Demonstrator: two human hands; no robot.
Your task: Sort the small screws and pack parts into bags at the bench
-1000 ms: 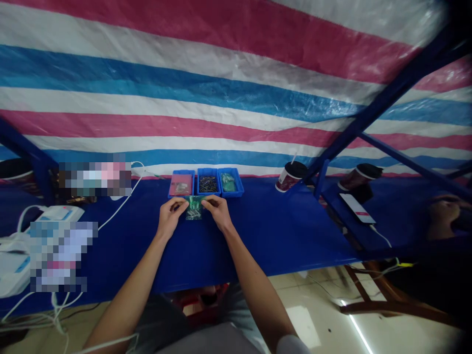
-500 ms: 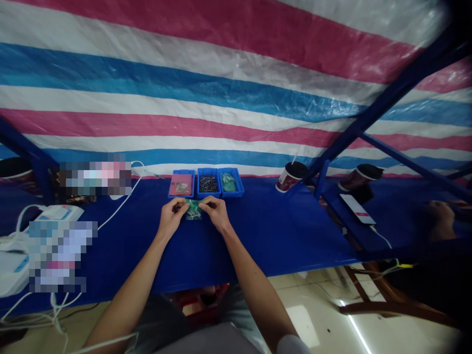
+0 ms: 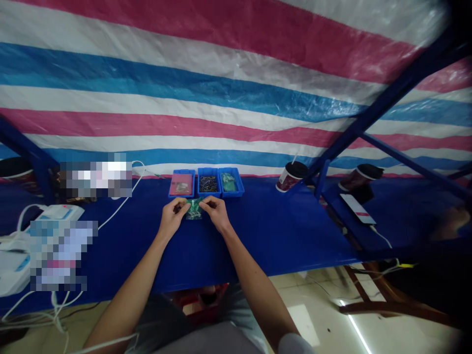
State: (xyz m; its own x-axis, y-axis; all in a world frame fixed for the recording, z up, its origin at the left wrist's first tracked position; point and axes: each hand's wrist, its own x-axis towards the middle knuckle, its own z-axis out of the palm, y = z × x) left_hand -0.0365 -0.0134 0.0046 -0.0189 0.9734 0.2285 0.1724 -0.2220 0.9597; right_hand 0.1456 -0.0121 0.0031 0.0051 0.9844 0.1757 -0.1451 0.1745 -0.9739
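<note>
A small clear plastic bag with a green top band (image 3: pixel 193 211) hangs between my hands, a few small metal pieces showing in its lower part. My left hand (image 3: pixel 174 214) pinches its left upper corner between thumb and forefinger. The right upper corner is pinched by my right hand (image 3: pixel 215 211). Just beyond my hands stand three blue bins in a row: the left bin (image 3: pixel 170 186) holds a pink sheet with a small bag on it, the middle bin (image 3: pixel 220 191) holds dark screws or nails, and the right bin (image 3: pixel 241 189) holds green-and-clear bags.
A dark red lidded cup (image 3: pixel 287 183) with a straw stands right of the bins. White power strips (image 3: pixel 64 212) and cables lie at left. Beyond a blue frame post (image 3: pixel 320 179) are a phone (image 3: pixel 357 209), another cup (image 3: pixel 356 179) and a co-worker's blurred hand (image 3: pixel 452 222).
My hands hold almost the same place; the bag's green band looks slightly more spread between my fingers. The co-worker's hand at far right has shifted right and down.
</note>
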